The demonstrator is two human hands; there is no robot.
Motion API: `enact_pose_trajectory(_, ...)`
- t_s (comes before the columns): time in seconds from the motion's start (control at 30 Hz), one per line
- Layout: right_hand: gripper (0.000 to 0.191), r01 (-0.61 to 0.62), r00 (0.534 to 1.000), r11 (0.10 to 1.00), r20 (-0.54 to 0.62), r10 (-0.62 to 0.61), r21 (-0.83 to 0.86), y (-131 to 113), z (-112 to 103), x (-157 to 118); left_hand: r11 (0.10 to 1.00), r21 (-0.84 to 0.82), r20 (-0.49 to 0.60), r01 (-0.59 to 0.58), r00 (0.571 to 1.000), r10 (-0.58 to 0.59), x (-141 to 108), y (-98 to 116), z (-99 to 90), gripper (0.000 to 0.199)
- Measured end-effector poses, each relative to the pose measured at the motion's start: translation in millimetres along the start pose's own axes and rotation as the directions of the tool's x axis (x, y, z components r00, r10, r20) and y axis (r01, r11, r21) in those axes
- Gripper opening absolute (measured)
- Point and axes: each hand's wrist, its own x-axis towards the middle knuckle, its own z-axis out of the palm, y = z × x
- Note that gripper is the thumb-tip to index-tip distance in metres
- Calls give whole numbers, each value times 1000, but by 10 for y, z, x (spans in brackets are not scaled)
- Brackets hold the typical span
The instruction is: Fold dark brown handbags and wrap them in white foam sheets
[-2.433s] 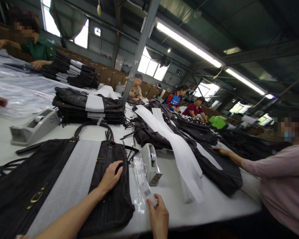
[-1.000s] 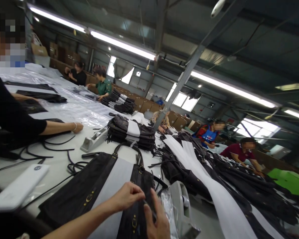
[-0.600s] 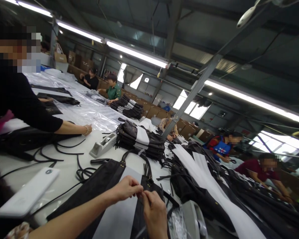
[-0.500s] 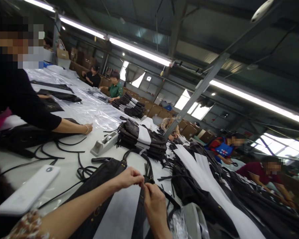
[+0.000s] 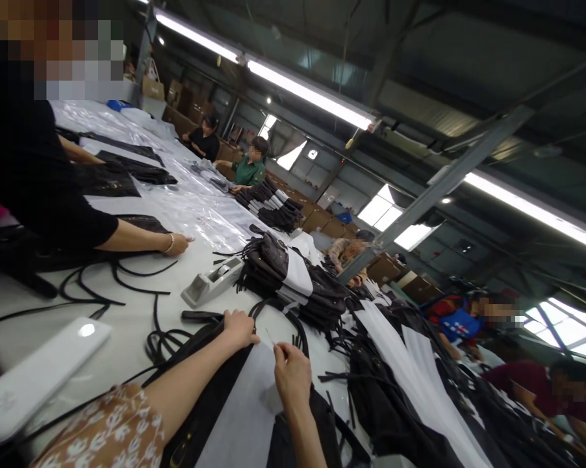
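Hidden/cut off: lower part of the flat dark brown suede handbag (image 5: 210,390) runs off the bottom edge; forearms cover some of it. White slab-shaped device (image 5: 34,370) at near left is cut by the frame edge.
Bag: lies flat on the white worktable (image 5: 127,312) right in front, a wide white paper band (image 5: 249,403) down its middle, dark handle loop at the far end.
Left hand (image 5: 238,328): palm down on the bag's top edge by the handle, fingers curled; can't tell if it grips anything.
Right hand (image 5: 291,376): over the paper band, thumb & forefinger pressed together on sth thin and pale, too small to make out.
Mid: grey tape dispenser (image 5: 211,282) just beyond the bag; loose black straps (image 5: 117,286) to its left.
Behind: stack of dark bags w/ white bands (image 5: 293,279).
Left: co-worker's hand (image 5: 176,244), black sleeve, on the table.
Far: more workers, blurred.
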Motion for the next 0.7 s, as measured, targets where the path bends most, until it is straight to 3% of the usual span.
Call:
enact_pose_trajectory(0.13, 32, -5, 1000, 991, 13, 6, -132, -36, 110, 93, 996, -52, 4, -68, 998, 69, 51, -79, 73, 38)
enact_pose_trajectory(0.33, 30, 59, 989, 955, 145, -17, -292, -73, 134, 207, 950, -298, 85, -94, 989, 124, 222, -285, 153, 19)
enact_pose_trajectory(0.5, 29, 110, 981, 920, 188, -40, -375, -223, 235, 276, 859, -510, 190, -35, 970, 152, 359, -412, 183, 24)
enact_pose_trajectory(0.7, 33, 66, 980, 909, 199, 18, -411, -463, 483, 426, 757, -652, 218, -48, 944, 248, 342, -474, 205, 34)
